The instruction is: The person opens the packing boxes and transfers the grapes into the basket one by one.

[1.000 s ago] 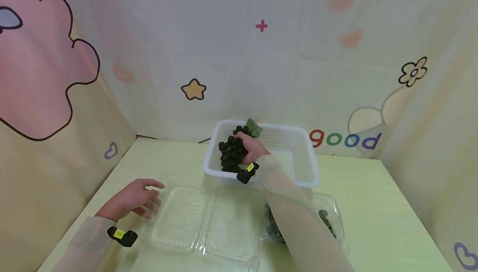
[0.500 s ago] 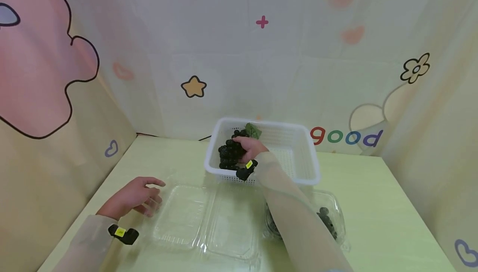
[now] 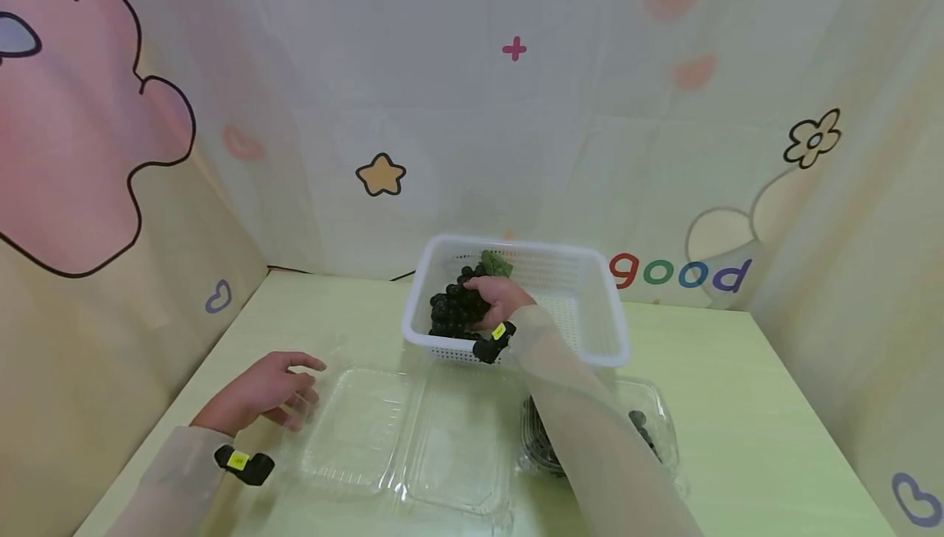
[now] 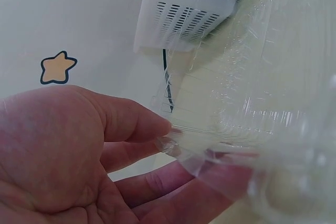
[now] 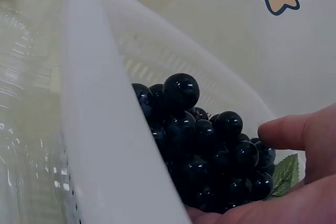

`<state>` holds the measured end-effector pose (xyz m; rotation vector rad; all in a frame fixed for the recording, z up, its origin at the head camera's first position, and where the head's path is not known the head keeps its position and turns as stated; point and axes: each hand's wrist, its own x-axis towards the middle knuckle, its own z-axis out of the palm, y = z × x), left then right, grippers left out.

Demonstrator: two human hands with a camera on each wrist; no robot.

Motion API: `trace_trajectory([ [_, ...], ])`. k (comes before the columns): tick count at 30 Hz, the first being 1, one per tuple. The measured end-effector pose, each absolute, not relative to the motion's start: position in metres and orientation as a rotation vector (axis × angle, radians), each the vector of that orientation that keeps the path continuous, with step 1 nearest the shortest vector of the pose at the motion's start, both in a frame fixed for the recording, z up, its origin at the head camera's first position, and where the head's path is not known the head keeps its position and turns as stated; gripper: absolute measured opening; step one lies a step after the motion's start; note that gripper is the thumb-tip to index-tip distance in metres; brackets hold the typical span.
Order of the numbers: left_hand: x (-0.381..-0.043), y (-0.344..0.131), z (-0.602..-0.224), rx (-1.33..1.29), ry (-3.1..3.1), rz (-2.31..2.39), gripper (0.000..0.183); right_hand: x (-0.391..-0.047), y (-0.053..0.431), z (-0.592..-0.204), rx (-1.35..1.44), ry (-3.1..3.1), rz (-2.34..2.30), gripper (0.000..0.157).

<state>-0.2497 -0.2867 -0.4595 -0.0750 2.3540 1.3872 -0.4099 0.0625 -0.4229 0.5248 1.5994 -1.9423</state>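
In the head view, my right hand (image 3: 501, 301) reaches into the white plastic basket (image 3: 590, 307) and holds a bunch of dark grapes (image 3: 456, 307) with a green leaf (image 3: 496, 264) at its far end. Close up in the right wrist view, the thumb lies against the grapes (image 5: 210, 156) and the fingers go underneath, partly hidden. My left hand (image 3: 261, 389) is at the left side of an open clear plastic clamshell box (image 3: 413, 439). The left wrist view has its thumb on the rim of that box (image 4: 247, 93), with the other fingers below, seen through the plastic.
Right of the open box, a second clear box (image 3: 652, 406) with dark grapes inside stands partly behind my right forearm. A pale table (image 3: 737, 406) carries everything. Printed curtains (image 3: 472, 111) close off the back and sides.
My right hand and the grapes have sunk slightly lower in the basket, and the leaf has dropped with them. The left hand stays at the box's edge.
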Motion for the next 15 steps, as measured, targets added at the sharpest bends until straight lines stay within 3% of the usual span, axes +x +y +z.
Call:
trace_trajectory([
  [15,-0.249,-0.285,-0.459,-0.079,2.384,1.35,0.044,-0.378,0.09,-0.406,0.212,1.945,-1.76,0.048],
])
